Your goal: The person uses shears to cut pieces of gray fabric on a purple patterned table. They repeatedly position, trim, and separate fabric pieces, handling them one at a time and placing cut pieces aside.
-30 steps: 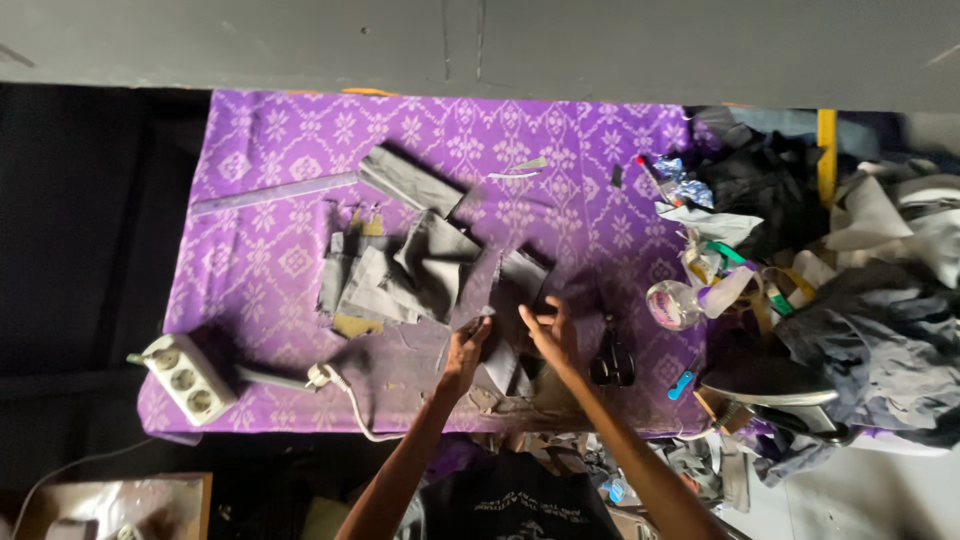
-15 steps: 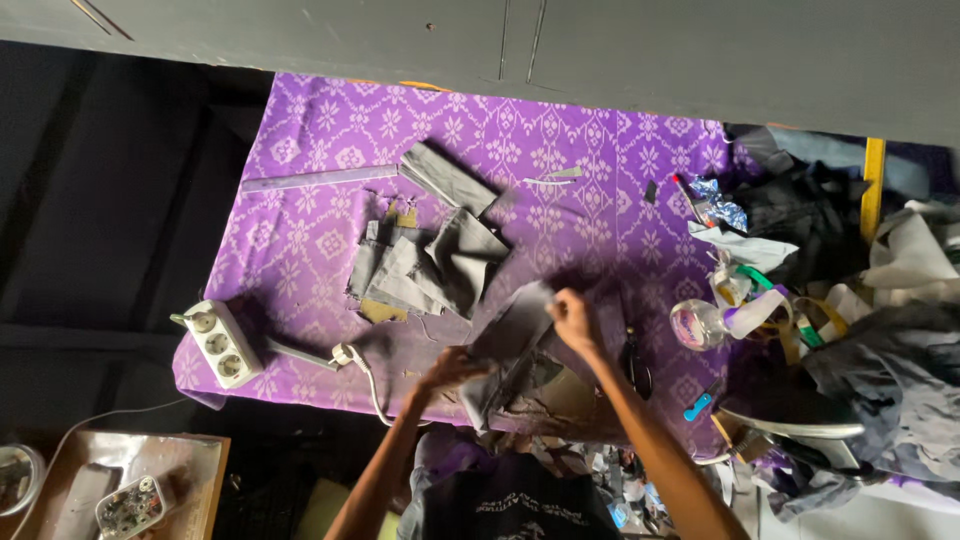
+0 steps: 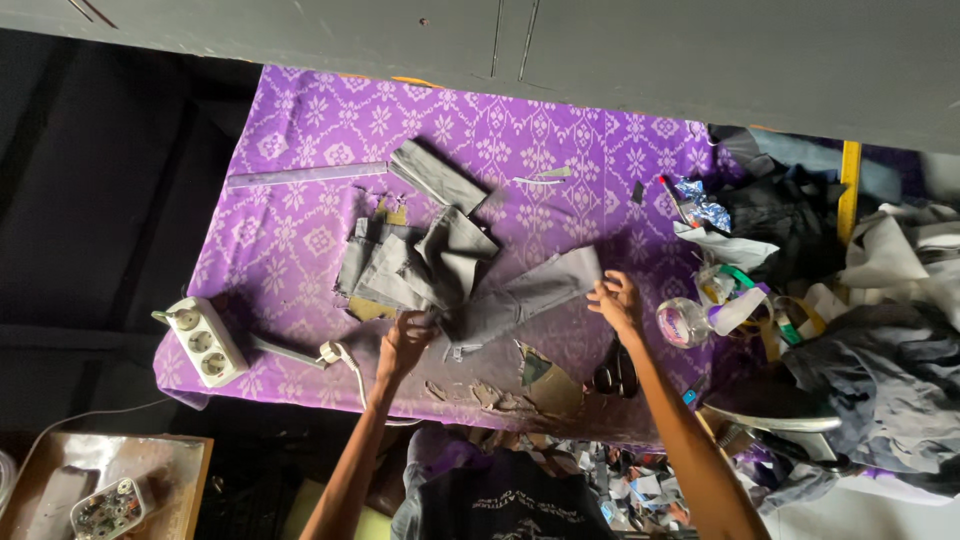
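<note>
Near the bench's (image 3: 300, 220) front edge we stretch a grey fabric strip (image 3: 525, 295). L hand (image 3: 405, 343) pinches one end, r hand (image 3: 617, 300) grips the other.

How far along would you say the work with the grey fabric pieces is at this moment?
Already cut: a heap of grey pieces lies mid-table, with scraps along the near edge. In hand: the left hand and right hand hold a long grey strip stretched out flat. The scissors lie idle; this strip looks unfinished.
</note>
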